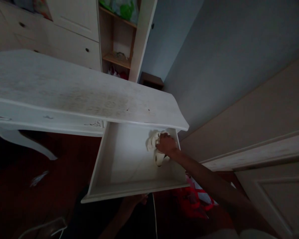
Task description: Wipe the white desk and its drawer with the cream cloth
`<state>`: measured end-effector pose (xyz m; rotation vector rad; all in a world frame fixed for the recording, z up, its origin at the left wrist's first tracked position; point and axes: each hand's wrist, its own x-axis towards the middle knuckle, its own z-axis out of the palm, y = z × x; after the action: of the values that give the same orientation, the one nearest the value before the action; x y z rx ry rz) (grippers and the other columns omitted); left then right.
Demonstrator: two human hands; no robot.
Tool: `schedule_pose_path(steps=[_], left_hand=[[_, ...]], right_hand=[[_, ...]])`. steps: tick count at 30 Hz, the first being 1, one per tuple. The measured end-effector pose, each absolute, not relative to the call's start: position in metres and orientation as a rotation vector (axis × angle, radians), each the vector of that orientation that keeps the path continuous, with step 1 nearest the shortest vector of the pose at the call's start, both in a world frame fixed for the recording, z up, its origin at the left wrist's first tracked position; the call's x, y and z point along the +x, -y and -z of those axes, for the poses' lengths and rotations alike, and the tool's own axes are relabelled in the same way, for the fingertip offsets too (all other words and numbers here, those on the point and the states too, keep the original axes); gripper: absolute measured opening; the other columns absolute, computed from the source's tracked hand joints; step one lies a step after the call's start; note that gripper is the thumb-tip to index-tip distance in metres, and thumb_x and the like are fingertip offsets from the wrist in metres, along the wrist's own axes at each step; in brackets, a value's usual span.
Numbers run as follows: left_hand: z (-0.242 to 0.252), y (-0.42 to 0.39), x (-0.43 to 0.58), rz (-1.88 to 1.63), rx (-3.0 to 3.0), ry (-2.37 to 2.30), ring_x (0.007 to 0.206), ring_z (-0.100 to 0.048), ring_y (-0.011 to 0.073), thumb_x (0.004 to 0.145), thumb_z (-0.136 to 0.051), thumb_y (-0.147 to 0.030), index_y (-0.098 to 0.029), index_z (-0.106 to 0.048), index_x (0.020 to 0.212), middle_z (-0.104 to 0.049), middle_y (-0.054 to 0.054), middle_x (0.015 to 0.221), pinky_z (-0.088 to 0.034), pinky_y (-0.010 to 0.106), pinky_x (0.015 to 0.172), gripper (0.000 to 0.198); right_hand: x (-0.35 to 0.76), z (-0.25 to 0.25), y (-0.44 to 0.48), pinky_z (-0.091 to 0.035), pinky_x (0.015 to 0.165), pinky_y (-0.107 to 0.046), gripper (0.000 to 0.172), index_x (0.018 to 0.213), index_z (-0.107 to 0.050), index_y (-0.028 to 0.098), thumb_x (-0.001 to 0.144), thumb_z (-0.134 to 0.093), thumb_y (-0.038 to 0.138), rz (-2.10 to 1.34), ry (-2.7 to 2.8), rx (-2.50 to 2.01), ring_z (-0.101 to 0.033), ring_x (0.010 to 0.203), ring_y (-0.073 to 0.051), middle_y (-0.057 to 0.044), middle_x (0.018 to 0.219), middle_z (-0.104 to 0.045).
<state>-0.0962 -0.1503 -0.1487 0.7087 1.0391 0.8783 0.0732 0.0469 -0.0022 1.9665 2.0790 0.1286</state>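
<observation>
My right hand [167,144] reaches into an open white drawer [97,172] and is closed on a bunched cream cloth [153,141]. The cloth rests against the drawer floor near its right side, with a fold hanging toward me. My left hand [137,199] is low, just below the drawer's front edge, in deep shadow. Its fingers are partly hidden, and whether they touch the drawer or hold anything is unclear. Above the drawer runs the white table top [149,96], with brownish smudges [97,101] across its middle.
A grey-blue wall [229,59] stands to the right. Behind the table are white cabinets [72,43] and an open shelf [118,59]. A red and white bag [194,199] lies on the dark red floor below the drawer, near a white panelled door [284,196].
</observation>
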Motion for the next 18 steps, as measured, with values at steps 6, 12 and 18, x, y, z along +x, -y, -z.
schedule_pose_path(steps=[6,12,18], left_hand=[[0.156,0.15,-0.092,-0.888,0.666,-1.026,0.059,-0.066,0.0236,0.053,-0.077,-0.072,-0.019,-0.076,0.067,-0.072,0.006,0.066,-0.056,0.041,0.069,0.055],[0.149,0.152,-0.096,-0.885,0.663,-0.997,0.068,-0.068,0.0258,0.055,-0.079,-0.07,-0.018,-0.075,0.071,-0.073,0.007,0.068,-0.057,0.041,0.074,0.054],[0.15,0.148,-0.096,-0.829,0.657,-0.999,0.068,-0.069,0.0268,0.055,-0.08,-0.067,-0.016,-0.074,0.067,-0.072,0.009,0.066,-0.057,0.043,0.077,0.053]], right_hand=[[0.077,-0.005,-0.086,-0.042,0.103,-0.042,0.049,0.12,-0.062,0.007,0.085,-0.055,0.04,0.149,-2.039,2.08,-0.06,0.12,-0.033,-0.024,0.127,-0.064],[0.073,-0.004,-0.099,-0.045,0.099,-0.041,0.051,0.123,-0.062,0.007,0.081,-0.056,0.036,0.276,-1.976,2.213,-0.063,0.118,-0.033,-0.022,0.125,-0.067],[0.069,-0.008,-0.097,-0.049,0.092,-0.037,0.048,0.122,-0.063,0.011,0.079,-0.06,0.034,0.348,-1.965,2.309,-0.064,0.115,-0.032,-0.019,0.124,-0.068]])
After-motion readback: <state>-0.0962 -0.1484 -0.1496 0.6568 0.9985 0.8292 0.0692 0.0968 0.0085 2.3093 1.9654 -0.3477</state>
